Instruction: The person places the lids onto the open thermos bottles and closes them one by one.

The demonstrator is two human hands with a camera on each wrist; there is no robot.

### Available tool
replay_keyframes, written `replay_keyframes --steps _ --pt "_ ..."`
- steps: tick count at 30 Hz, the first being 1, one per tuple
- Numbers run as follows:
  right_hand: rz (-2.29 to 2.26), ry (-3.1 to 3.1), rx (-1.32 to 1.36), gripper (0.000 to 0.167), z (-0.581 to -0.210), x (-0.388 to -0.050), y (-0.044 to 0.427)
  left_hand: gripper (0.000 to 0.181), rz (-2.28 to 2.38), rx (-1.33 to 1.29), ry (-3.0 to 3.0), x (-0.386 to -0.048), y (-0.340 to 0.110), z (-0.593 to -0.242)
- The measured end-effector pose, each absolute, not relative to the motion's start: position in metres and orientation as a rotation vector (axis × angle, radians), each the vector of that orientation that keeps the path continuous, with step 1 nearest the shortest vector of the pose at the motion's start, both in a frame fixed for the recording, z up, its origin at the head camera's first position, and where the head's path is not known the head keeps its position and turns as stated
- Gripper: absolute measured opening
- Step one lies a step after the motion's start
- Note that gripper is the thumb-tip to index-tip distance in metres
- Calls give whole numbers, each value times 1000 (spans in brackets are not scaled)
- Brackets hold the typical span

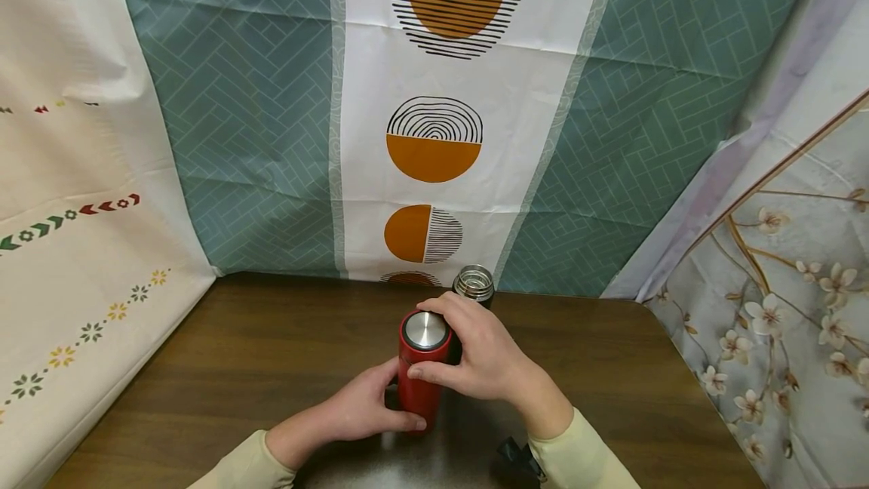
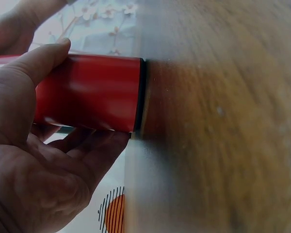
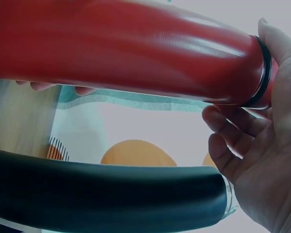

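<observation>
A red thermos flask [image 1: 419, 392] stands upright on the table, capped by a red lid with a silver disc top [image 1: 426, 330]. My left hand [image 1: 366, 403] grips the flask low on its body, thumb on the near side; in the left wrist view its base meets the table. Up at the lid, my right hand [image 1: 485, 349] holds round the side, thumb in front and fingers behind. Just behind the right hand stands a black thermos flask [image 3: 106, 194], its steel mouth [image 1: 474, 281] uncovered. The right hand hides most of it in the head view.
The dark wooden table [image 1: 292, 338] ends at a hanging green and white cloth [image 1: 434, 74] at the back. Patterned cloths also hang at left and right. A small black object [image 1: 517, 459] sits beside the right sleeve; its kind is unclear.
</observation>
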State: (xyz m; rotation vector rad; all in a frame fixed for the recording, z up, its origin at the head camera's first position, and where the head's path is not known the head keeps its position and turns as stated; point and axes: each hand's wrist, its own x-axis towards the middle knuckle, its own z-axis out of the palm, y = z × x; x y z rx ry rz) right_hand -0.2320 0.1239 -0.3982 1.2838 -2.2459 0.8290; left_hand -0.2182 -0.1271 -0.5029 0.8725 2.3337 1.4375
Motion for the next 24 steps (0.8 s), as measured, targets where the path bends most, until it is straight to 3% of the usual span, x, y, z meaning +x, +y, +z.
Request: replay_keyframes --steps 8,24 --pt "828 -2222 1341 76 -400 -233 126 67 1446 878 2331 -218 -127 -503" --pt "856 -2170 1379 61 -399 -234 126 65 1458 895 2342 -218 -127 -505"
